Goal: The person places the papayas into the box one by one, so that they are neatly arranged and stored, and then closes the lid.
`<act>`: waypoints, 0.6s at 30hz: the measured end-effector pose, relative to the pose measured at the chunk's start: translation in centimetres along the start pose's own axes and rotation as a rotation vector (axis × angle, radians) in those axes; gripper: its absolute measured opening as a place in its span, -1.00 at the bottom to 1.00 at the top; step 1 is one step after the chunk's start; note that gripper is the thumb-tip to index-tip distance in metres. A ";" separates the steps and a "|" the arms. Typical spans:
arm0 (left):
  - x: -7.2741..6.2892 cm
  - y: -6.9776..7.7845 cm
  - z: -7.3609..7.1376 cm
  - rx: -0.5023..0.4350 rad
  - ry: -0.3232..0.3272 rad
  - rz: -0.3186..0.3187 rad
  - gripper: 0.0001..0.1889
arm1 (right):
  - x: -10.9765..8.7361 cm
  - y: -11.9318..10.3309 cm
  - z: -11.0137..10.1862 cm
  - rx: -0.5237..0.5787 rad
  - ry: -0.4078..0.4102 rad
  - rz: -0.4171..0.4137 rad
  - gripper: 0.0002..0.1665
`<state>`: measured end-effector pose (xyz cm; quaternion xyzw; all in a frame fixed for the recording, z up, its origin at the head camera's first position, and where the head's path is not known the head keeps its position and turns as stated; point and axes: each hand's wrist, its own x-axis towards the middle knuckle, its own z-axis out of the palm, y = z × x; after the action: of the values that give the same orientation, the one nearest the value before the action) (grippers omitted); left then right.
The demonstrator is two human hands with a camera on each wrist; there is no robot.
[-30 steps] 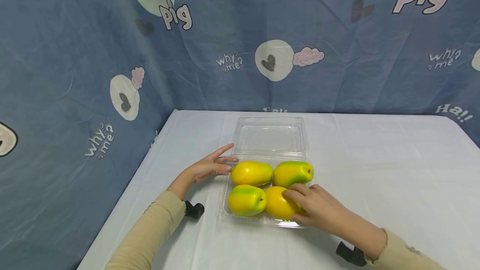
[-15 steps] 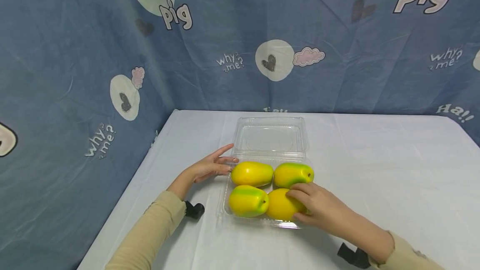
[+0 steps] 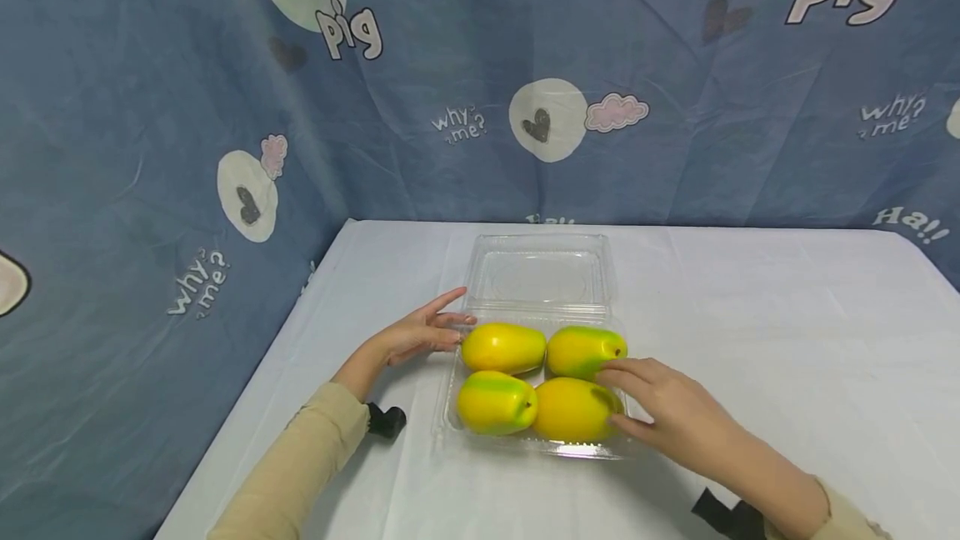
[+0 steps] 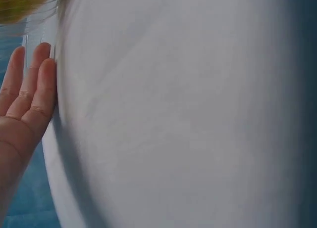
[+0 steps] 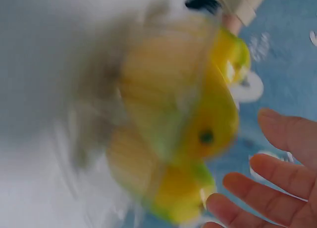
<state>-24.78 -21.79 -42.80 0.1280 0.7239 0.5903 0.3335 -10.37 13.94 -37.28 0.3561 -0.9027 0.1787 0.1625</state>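
Observation:
Several yellow-green mangoes lie in a clear plastic clamshell box (image 3: 585, 451), with its lid (image 3: 540, 273) folded back. In the head view, one mango (image 3: 504, 347) is at the back left and another (image 3: 587, 351) at the back right. The front left mango (image 3: 497, 402) sits beside the front right mango (image 3: 576, 411). My left hand (image 3: 412, 336) is at the box's left side, fingers extended; whether it touches the wall I cannot tell. My right hand (image 3: 675, 407) is at the box's right edge, fingers spread, holding nothing. The right wrist view shows that hand (image 5: 282, 173) apart from the mangoes.
A white cloth covers the table (image 3: 765, 315). A blue printed curtain (image 3: 637, 40) hangs behind and to the left. Black wrist mounts show below both wrists, the left mount (image 3: 386, 422) near the tabletop.
The right hand has let go of the front right mango and drawn back to the right. That mango has shifted slightly right. The left hand has stayed in place.

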 end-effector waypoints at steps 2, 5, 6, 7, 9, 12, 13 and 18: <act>-0.1 0.5 0.1 0.044 0.028 -0.014 -0.14 | -0.3 0.7 -0.7 -0.002 0.063 0.041 -0.46; -0.7 1.6 0.2 0.159 0.110 -0.002 -0.21 | -0.7 1.8 -1.4 0.031 0.125 0.126 -0.49; -1.0 2.0 0.3 0.210 0.150 0.014 -0.24 | -0.8 2.1 -1.6 0.057 0.132 0.159 -0.51; -1.2 2.5 0.5 0.266 0.197 0.034 -0.27 | -0.9 2.4 -1.7 0.084 0.128 0.198 -0.54; -1.6 3.5 1.0 0.386 0.287 0.090 -0.33 | -1.0 2.9 -1.8 0.148 0.115 0.268 -0.57; -2.0 5.0 2.3 0.564 0.373 0.178 -0.45 | -1.1 3.6 -1.4 0.261 0.077 0.359 -0.59; -2.0 5.5 3.0 0.625 0.379 0.200 -0.48 | -1.1 3.8 -1.2 0.299 0.060 0.389 -0.59; -1.9 7.2 6.8 0.954 0.278 0.229 -0.60 | -1.1 4.1 0.3 0.469 -0.018 0.502 -0.52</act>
<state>-20.56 -15.69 -35.97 0.2648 0.9316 0.2384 0.0717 -12.58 17.27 -38.88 0.1522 -0.8980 0.4125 0.0192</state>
